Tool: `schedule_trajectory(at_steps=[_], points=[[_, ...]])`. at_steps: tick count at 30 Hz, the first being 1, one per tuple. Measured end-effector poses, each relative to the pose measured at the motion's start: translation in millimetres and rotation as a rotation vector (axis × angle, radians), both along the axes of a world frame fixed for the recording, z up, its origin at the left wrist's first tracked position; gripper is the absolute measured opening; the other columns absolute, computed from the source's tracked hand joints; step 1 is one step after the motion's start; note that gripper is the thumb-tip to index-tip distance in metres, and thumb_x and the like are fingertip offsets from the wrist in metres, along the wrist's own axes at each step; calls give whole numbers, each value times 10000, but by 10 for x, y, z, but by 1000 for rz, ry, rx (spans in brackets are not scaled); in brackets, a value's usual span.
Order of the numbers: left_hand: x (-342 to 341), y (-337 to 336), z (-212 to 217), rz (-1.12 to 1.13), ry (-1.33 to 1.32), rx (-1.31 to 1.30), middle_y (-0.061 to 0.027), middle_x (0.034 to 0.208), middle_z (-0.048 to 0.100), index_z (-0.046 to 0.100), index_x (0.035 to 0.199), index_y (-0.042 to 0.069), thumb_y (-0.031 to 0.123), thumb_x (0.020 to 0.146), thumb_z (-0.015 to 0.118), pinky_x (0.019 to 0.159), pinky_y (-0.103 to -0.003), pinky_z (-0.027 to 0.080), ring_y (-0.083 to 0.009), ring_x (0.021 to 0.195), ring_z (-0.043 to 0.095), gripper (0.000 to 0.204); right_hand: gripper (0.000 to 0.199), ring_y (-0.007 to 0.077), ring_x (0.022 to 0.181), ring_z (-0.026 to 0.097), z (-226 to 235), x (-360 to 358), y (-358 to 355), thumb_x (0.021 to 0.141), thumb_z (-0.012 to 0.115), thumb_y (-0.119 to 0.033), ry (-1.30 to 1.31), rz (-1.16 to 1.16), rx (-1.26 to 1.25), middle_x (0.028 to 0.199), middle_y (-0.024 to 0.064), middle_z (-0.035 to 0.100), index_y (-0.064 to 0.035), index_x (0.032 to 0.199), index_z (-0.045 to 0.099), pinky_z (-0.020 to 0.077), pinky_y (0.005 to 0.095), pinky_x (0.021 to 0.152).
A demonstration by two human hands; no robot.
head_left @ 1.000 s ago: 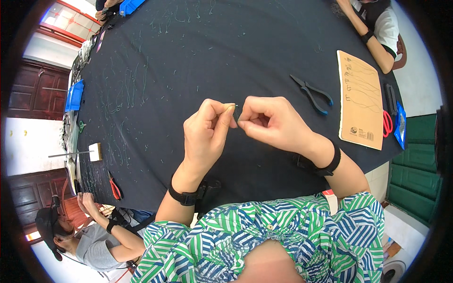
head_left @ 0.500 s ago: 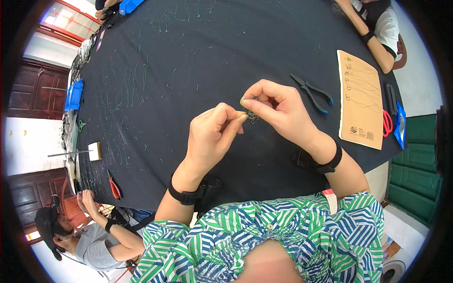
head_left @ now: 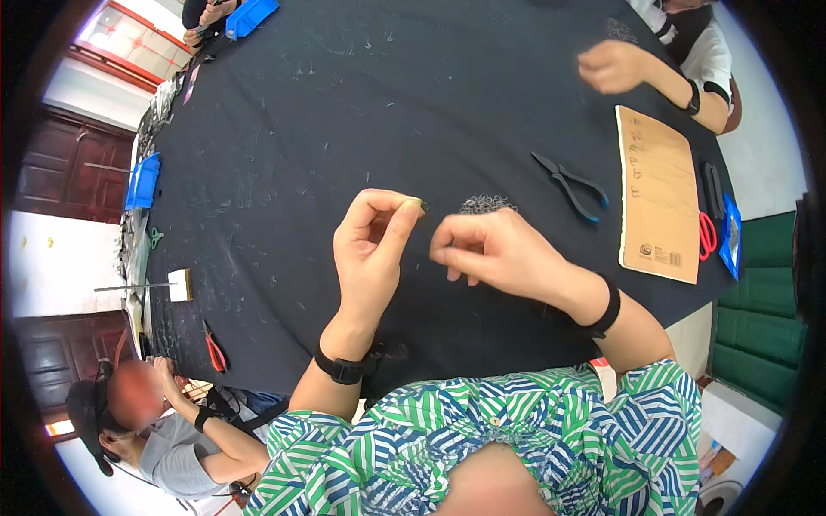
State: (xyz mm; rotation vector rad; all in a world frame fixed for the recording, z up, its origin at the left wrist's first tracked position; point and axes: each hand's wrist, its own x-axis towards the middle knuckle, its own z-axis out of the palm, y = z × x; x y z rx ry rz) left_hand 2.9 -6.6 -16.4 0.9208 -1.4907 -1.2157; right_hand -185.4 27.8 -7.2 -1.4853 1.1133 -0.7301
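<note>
My left hand (head_left: 370, 245) is raised over the black cloth, thumb and forefinger pinched together. A tiny dark tip shows at the fingertips, too small to name. To its right, my right hand (head_left: 495, 248) hangs lower with its fingers curled in and the thumb close to the forefinger. It is slightly blurred, and whatever lies between its fingers is hidden. Just beyond the right hand lies a small heap of thin, curved metal pieces (head_left: 488, 204), like little hooks, partly covered by that hand.
Black-handled pliers (head_left: 571, 187) lie to the right, near a brown paper envelope (head_left: 658, 198) and red-handled scissors (head_left: 706, 236). Bits of thread (head_left: 249, 189) litter the black cloth (head_left: 413, 112). Red pliers (head_left: 214, 349) rest at left. Co-workers sit at left, far left and far right.
My hands have drawn apart; the right one came down toward me, uncovering the metal heap. My left hand shifted slightly left. The far-right co-worker's hand moved over the cloth.
</note>
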Motion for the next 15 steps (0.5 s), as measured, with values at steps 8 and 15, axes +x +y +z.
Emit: schedule_trajectory(at_steps=[8,15], points=[[24,-28,18,50,220,287,16,958,636,653,986,103,177,989,630,768,-200,425,-46,859,538,78,87,264,693,710,-4,37,135,839,667,-159,277,160,-267,727,93,707,-89,873,706,534,377,615],[97,-26,96,-77,447,558,25,975,628,616,1042,133,190,1008,599,716,-180,441,-47,901,578,69,78,231,666,716,28,39,103,850,649,-125,227,203,-114,710,93,709,-72,869,702,537,351,621]])
